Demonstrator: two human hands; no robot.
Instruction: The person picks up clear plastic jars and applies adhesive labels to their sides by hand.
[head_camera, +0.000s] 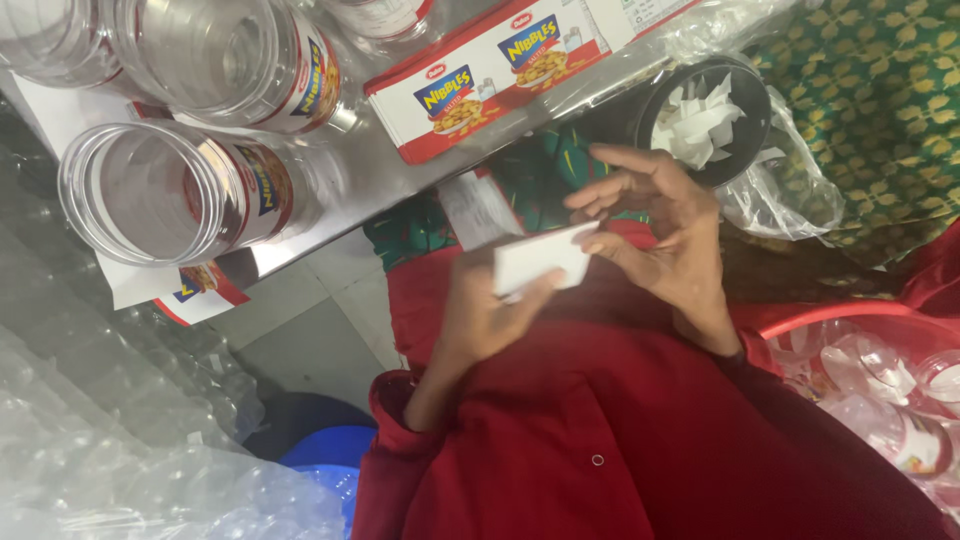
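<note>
A small white paper slip is held over my lap, which is covered in red cloth. My left hand grips the slip's lower left edge with the thumb on top. My right hand pinches the slip's right edge between thumb and forefinger, with the other fingers spread above it. Just behind the slip, another small pale strip hangs near the table edge.
Clear plastic jars with coloured labels lie on a steel table beside a red and white snack carton. A black tub of white paper pieces sits in a plastic bag. A red basin holding jars is at right, bubble wrap at left.
</note>
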